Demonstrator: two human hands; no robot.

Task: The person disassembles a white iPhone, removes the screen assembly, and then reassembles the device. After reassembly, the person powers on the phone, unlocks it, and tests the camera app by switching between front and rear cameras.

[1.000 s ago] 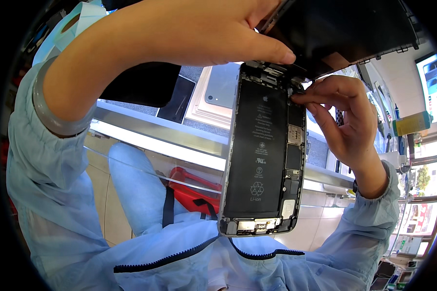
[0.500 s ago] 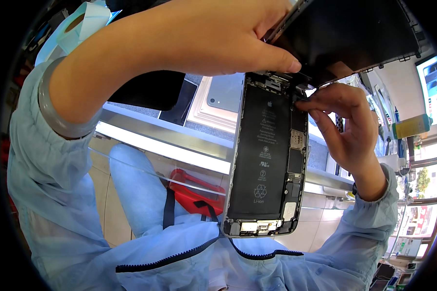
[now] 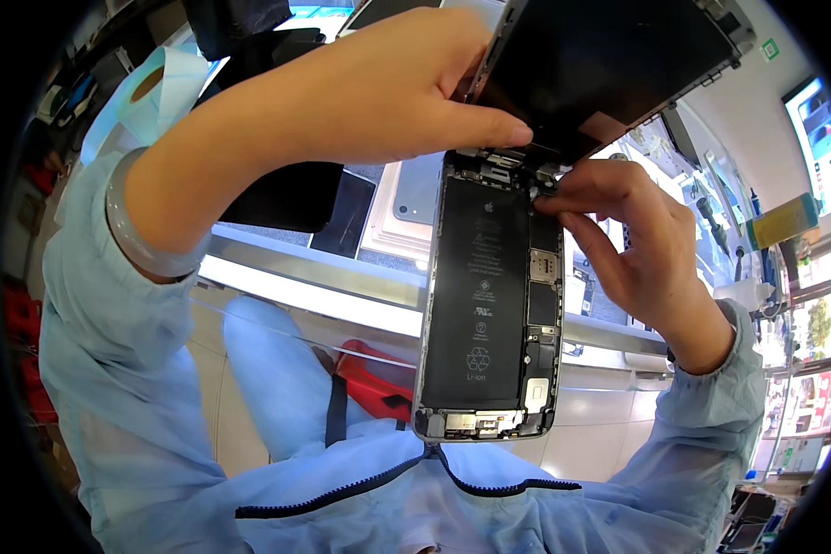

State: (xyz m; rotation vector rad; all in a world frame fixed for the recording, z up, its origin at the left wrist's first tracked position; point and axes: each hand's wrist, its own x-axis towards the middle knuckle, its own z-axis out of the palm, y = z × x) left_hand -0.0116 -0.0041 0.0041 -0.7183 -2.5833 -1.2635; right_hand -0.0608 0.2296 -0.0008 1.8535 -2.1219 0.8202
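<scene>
- Suspended work: an opened phone body (image 3: 543, 305), its black battery (image 3: 478, 295) exposed, appears held in midair, its lower end just above the blue jacket (image 3: 406, 508) and well off the counter (image 3: 332, 297).
- Weak grip: the left hand (image 3: 425, 106) presses its thumb along the lower edge of the screen panel (image 3: 609, 74); its other fingers are mostly hidden. A slipping thumb could let the panel swing, and the phone drop floorward.
- Delicate corner: the right hand (image 3: 623, 226) brings thumb and index close together at the upper right of the phone body. Whether they pinch a small part cannot be told; a hard push or sideways tug there could bend or tear something fine.
- Strained join: the meeting point of panel and body is partly covered by the 2 hands. If any cable bridges it, tilting the panel further could overstretch it.
- Compared with 0.5 seconds earlier: phone, panel and both hands sit farther left in view, and more counter shows at the top. The right fingertips remain at the same corner.
</scene>
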